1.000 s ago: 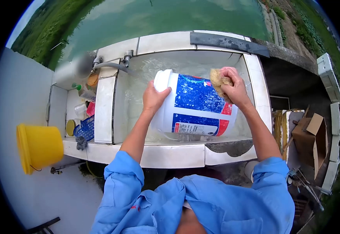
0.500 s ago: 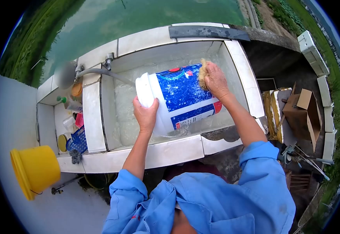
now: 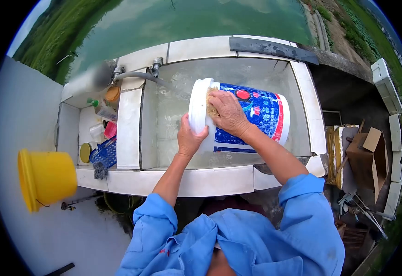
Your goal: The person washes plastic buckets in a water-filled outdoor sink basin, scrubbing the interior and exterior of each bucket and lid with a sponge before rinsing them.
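A white bucket (image 3: pixel 281 120) with a blue and red printed label lies on its side in the water of a tiled basin (image 3: pixel 201 180). My left hand (image 3: pixel 191 137) grips its rim from the near side, thumb and fingers on the white plastic. Pressed against the bucket just beside the rim is a tan scrubbing pad (image 3: pixel 211 102), mostly covered by my right hand (image 3: pixel 228 112), whose fingers are closed round it. A grey hose (image 3: pixel 139 75) lies over the basin's left wall, its end by the water.
Left of the basin, a compartment holds a blue basket (image 3: pixel 105 152), a pink container (image 3: pixel 110 129) and bottles. A yellow bucket (image 3: pixel 49 177) is at far left. A dark strip (image 3: pixel 272 48) lies on the back edge. Right of the basin stands a cardboard box (image 3: pixel 364 154).
My right hand and the pad have moved left, from the bucket's far end to near the rim. The bucket has turned, showing a different part of its label. The camera view has shifted too.
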`<state>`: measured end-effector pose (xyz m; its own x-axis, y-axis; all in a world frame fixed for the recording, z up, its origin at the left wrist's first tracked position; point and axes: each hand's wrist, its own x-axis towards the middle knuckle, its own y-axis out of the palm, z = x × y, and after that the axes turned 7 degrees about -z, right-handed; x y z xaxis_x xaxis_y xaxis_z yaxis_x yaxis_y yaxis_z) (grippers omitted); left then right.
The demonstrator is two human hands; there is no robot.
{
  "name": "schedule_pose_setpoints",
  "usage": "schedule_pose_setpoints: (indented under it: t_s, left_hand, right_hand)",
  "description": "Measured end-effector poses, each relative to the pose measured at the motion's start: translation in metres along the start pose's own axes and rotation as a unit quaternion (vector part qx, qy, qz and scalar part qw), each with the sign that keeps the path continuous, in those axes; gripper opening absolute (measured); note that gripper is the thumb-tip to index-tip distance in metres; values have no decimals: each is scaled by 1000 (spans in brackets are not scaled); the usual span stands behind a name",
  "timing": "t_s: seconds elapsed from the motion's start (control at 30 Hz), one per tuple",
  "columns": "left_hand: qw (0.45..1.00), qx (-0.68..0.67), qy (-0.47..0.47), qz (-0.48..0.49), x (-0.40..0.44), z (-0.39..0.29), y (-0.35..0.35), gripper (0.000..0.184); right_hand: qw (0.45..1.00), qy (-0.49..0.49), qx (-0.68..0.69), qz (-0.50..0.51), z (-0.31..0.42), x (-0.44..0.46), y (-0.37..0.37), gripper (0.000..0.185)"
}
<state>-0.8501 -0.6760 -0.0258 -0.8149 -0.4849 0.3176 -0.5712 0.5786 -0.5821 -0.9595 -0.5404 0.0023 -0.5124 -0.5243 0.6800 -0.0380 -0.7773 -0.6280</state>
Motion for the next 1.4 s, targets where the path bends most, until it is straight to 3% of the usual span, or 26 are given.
schedule_pose_setpoints:
  t_s: [0.07,0.1,0.13,0.2,0.27,0.33,0.4,0.47,0.5,0.57,0.63,0.67,0.73,0.8,0.87,0.93,1.0,1.13,1.17,1.2,1.27,1.3,1.4]
  left_hand:
    - [998,41,-34,26,-7,-5,-6,67]
    - [998,47,-30,36,-12,-1,-6,67]
    - [998,51,-28,33,-15,2,-8,67]
    - [996,73,-30,47,-27,7,-12,69]
    - [993,79,-55,73,-35,9,-21,70]
    - [989,87,-74,91,-38,11,-27,71]
    - [988,90,-76,104,-49,12,-32,70]
    - [986,85,-90,113,-62,18,-35,69]
    - [984,81,-105,120,-65,21,-36,69]
    - [983,70,-108,128,-67,22,-40,69]
    - [980,43,-132,144,-58,10,-45,72]
    - [980,51,-132,143,-50,4,-45,72]
    - [977,-90,-164,103,-34,-6,-40,70]
    - [978,-40,-182,89,-13,-31,-28,69]
    - [978,8,-197,73,4,-42,-15,69]
    - [982,33,-177,53,14,-47,-6,69]
    - [986,18,-164,36,22,-54,-1,67]
    - [985,42,-156,58,41,-69,5,64]
    - [985,59,-144,71,44,-72,6,63]
    - [986,53,-142,70,45,-66,11,63]
    - [998,-46,-21,45,44,-40,24,63]
    - [998,-56,-4,-6,42,-35,26,61]
    - [999,41,-33,13,35,-50,1,62]
  right_hand:
    - [963,246,12,111,-39,33,-10,28]
    - [937,316,-63,138,-69,38,-10,26]
    - [907,353,-108,202,-100,37,-17,26]
    - [892,335,-118,280,-165,10,-42,26]
    - [875,406,-34,262,-215,-39,-74,24]
    - [742,637,194,81,-196,-58,-104,21]
    - [682,672,279,71,-212,-89,-115,20]
    - [726,622,226,189,-255,-144,-102,25]
    - [725,621,232,187,-259,-157,-95,25]
    - [797,545,35,259,-262,-185,-76,37]
    - [798,532,-20,283,-269,-202,-57,35]
    - [789,552,0,270,-274,-206,-48,34]
    - [731,641,108,208,-301,-208,-30,32]
    - [568,754,326,51,-340,-207,-19,32]
    - [525,698,448,-191,-245,-99,-74,21]
    - [565,620,518,-167,-213,-46,-105,14]
    - [632,526,569,-5,-208,-19,-119,14]
    - [799,405,432,106,-75,54,-102,22]
    - [848,328,402,111,-42,59,-86,18]
    - [944,148,284,78,-16,62,-69,15]
    - [985,-12,158,73,19,56,-24,21]
    - [985,-15,156,74,19,56,-15,21]
    - [999,-15,-18,23,-3,71,18,17]
